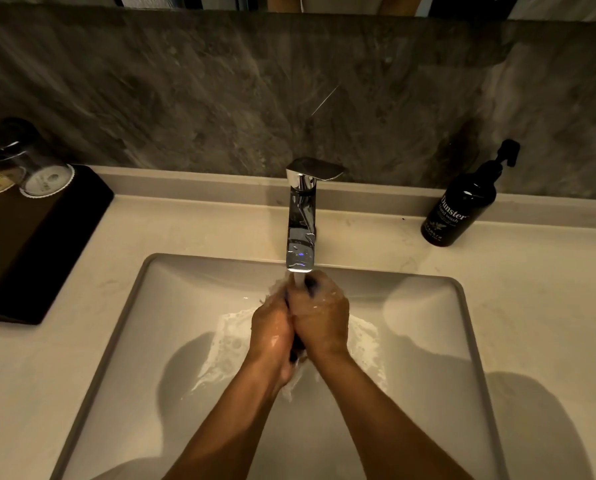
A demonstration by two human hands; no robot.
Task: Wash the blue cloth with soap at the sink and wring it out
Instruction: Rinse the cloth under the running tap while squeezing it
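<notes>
Both my hands are pressed together over the white sink basin (144, 341), right under the chrome tap (300, 220), whose water runs onto them. My left hand (272, 332) and my right hand (320, 320) grip the dark blue cloth (311, 285) between them. Only slivers of the cloth show: one at the fingertips, one between the wrists. Foam covers the knuckles and spreads on the basin floor below. A dark hand-wash pump bottle (462, 206) stands on the counter at the right of the tap.
A black tray (30, 244) on the left counter carries upturned glasses (43, 174) with paper caps. The pale counter (538, 306) surrounds the basin. A grey stone backsplash (220, 91) rises behind the tap, with a mirror edge above.
</notes>
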